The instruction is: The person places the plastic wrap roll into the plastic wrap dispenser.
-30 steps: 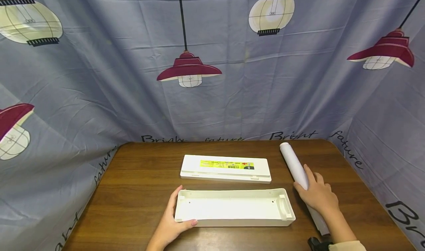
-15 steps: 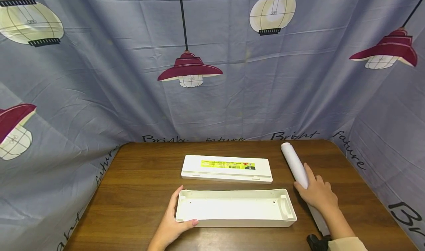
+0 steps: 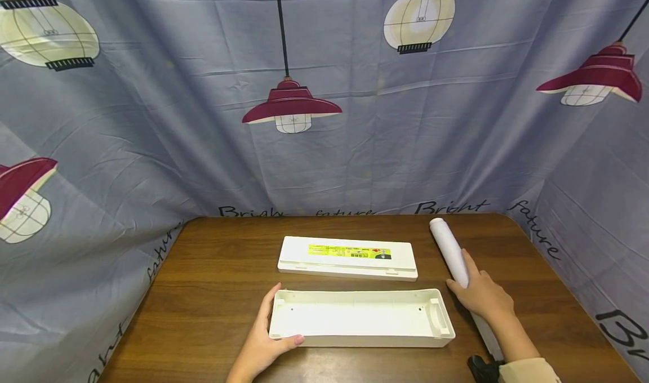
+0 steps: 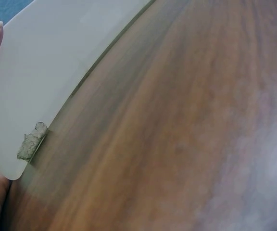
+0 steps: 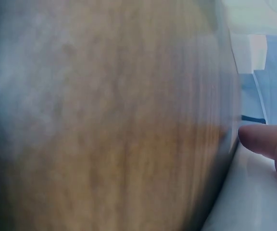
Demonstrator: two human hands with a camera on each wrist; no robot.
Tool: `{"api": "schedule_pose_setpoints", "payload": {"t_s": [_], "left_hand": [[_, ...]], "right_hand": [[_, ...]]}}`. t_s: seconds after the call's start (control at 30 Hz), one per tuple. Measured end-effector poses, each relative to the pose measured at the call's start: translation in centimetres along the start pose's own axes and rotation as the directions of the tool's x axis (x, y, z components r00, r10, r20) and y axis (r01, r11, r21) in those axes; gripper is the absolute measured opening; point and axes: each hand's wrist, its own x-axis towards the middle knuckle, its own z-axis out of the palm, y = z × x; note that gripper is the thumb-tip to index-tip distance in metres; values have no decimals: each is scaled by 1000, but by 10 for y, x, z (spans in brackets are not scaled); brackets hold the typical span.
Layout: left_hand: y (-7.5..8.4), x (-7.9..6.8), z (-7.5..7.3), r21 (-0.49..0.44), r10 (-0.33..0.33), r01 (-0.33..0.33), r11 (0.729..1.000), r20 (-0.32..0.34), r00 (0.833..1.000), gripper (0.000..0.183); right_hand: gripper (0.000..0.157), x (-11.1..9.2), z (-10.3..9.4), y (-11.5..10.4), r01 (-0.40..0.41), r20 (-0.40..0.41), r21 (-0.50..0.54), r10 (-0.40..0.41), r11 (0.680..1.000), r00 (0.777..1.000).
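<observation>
The open white box (image 3: 355, 318) extends rightward from my left hand (image 3: 259, 342), which grips its left end, thumb against the front wall. My right hand (image 3: 481, 295) holds the white roll (image 3: 448, 248) between thumb and fingers, the roll's ends reaching ahead of and behind it. Beyond my left hand, a labelled white lid (image 3: 350, 266) lies on the wooden table (image 3: 218, 270).
</observation>
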Motion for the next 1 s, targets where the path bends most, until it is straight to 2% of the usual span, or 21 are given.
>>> {"api": "schedule_pose_setpoints", "payload": {"t_s": [0.33, 0.6, 1.0], "left_hand": [[-3, 0, -1, 3, 8, -8, 1000, -2, 1000, 113], [-3, 1, -1, 5, 15, -15, 1000, 4, 1000, 112], [-4, 1, -2, 62, 10, -10, 998, 7, 1000, 114]], "right_hand": [[93, 0, 0, -4, 40, -17, 1, -40, 999, 999], [88, -2, 3, -3, 41, -32, 0, -41, 999, 999], [87, -6, 3, -2, 74, -61, 3, -74, 997, 995]]}}
